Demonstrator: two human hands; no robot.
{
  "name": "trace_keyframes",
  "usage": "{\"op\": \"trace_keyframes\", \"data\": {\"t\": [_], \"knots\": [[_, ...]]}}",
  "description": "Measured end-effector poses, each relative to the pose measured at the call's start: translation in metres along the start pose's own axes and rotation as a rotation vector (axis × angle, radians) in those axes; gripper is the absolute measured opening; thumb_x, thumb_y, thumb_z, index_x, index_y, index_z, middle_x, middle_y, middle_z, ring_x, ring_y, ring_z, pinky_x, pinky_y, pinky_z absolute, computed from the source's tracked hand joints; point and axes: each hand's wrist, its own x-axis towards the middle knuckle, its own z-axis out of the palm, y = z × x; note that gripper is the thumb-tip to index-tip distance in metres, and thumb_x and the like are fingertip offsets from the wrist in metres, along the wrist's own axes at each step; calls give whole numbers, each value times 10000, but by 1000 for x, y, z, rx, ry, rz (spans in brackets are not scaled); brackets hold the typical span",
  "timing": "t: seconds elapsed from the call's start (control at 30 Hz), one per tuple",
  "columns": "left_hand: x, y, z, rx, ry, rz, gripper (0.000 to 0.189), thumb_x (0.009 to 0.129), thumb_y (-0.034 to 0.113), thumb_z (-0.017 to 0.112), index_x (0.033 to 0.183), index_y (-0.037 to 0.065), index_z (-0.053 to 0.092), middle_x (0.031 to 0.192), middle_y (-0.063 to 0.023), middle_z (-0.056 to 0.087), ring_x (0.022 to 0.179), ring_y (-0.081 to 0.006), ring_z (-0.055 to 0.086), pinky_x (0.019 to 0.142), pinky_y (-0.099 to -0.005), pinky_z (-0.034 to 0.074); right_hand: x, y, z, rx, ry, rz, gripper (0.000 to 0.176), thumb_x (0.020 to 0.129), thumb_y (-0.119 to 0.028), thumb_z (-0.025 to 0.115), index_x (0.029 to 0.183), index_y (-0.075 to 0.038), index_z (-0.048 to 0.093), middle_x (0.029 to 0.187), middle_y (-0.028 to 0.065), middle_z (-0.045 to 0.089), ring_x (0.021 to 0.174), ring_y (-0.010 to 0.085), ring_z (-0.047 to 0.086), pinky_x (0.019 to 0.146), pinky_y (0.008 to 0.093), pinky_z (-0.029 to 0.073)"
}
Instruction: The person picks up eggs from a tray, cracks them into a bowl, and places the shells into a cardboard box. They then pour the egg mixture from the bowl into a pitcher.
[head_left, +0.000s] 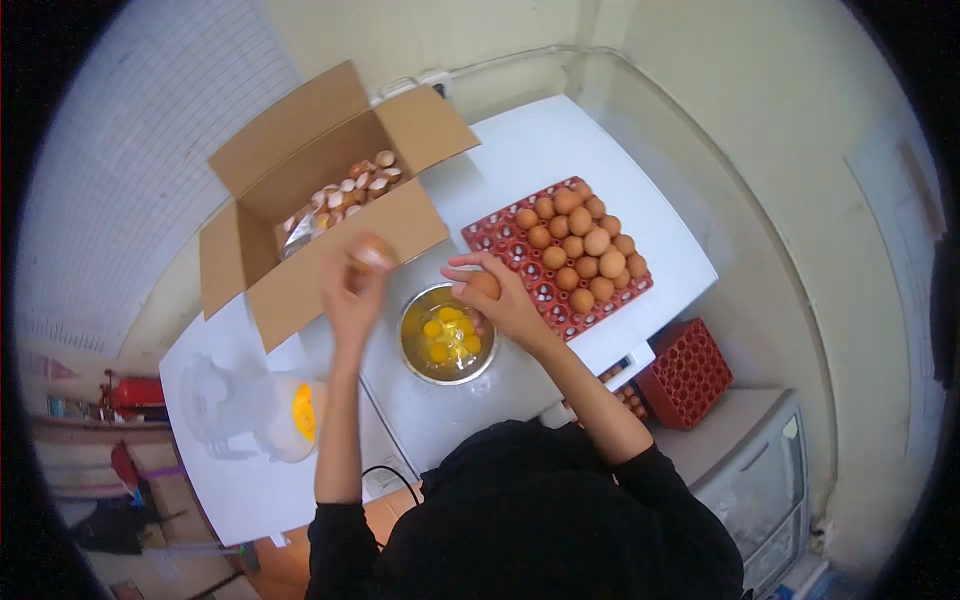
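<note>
My left hand [352, 295], smeared by motion, is closed around a brown eggshell [373, 250] with a pale patch, just in front of the cardboard box [345, 245]. In my right hand [515, 308] is a brown egg [484, 285], held over the right rim of a round metal bowl [405, 355]. Several yolks [438, 352] lie in clear egg white inside that bowl. Beyond my right hand stands a red egg tray [510, 258] with several brown eggs [580, 220] on its right part and bare cups on its left. Broken shells [345, 195] are heaped in the open box.
A translucent pitcher [225, 405] stands at the left of the white table [530, 130], beside a clear container with something orange-yellow [304, 412]. Stacked red trays [690, 372] and more eggs [632, 402] sit below the right edge, near a drawer unit [760, 470].
</note>
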Motion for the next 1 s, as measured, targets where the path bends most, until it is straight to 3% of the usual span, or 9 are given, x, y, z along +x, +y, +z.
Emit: {"op": "trace_keyframes", "data": {"t": [0.07,0.13,0.17,0.23,0.27,0.33,0.53,0.63,1.0], "knots": [[49,-13,-8,-66,247,182,545,796,125,774,1307,103,585,1153,-136,595,1064,-283,588,877,-369,512,-15,-2,-22,-104,48,27,316,907,-145,695,1175,-57,552,936,80,692,536,58,549,461,204,440],[70,17,-13,108,211,237,537,802,143,767,1307,98,590,1204,-185,578,1155,-348,539,969,-426,459,-41,-8,-44,-207,144,56,242,908,-147,693,1104,-52,586,917,56,704,541,51,540,476,196,437],[76,28,-13,196,195,265,533,805,152,763,1306,95,592,1229,-210,569,1200,-381,515,1015,-455,432,-49,11,-64,-415,213,-242,197,902,-147,699,1045,-56,599,862,29,687,537,47,529,471,196,425],[77,37,10,185,180,352,486,813,166,752,1274,95,615,1253,-229,558,1268,-404,458,1049,-460,400,-81,21,-94,-580,383,-289,147,862,-129,725,945,-50,632,800,18,666,666,84,568,618,233,456],[72,43,25,179,170,392,463,818,173,747,1258,95,626,1264,-239,552,1302,-416,429,1066,-463,385,-107,13,-103,-523,478,-32,138,828,-109,745,904,-40,652,792,34,662,799,125,618,771,270,499],[40,73,61,130,149,539,403,812,159,734,1198,87,641,1171,-219,580,1202,-407,505,995,-460,439,-138,32,-139,-546,659,41,121,812,-101,737,868,-40,649,798,32,662,767,110,604,738,267,492],[-66,130,160,-150,-469,310,323,784,173,731,1069,47,644,929,-152,585,842,-330,621,758,-444,513,-196,36,-171,-617,917,84,155,818,-140,738,855,-33,631,764,39,654,740,107,599,709,267,485],[-90,148,183,-160,-504,198,361,778,202,742,1091,55,638,898,-150,580,820,-335,620,742,-449,511,-205,27,-166,-597,956,92,152,823,-137,737,852,-33,630,764,37,656,744,104,603,715,264,486],[-106,147,235,84,-314,326,432,717,262,788,1048,66,591,1021,-171,558,928,-374,559,783,-498,467,-222,46,-202,-436,913,172,134,809,-98,733,863,-30,631,734,50,633,696,117,595,657,267,488]]}}
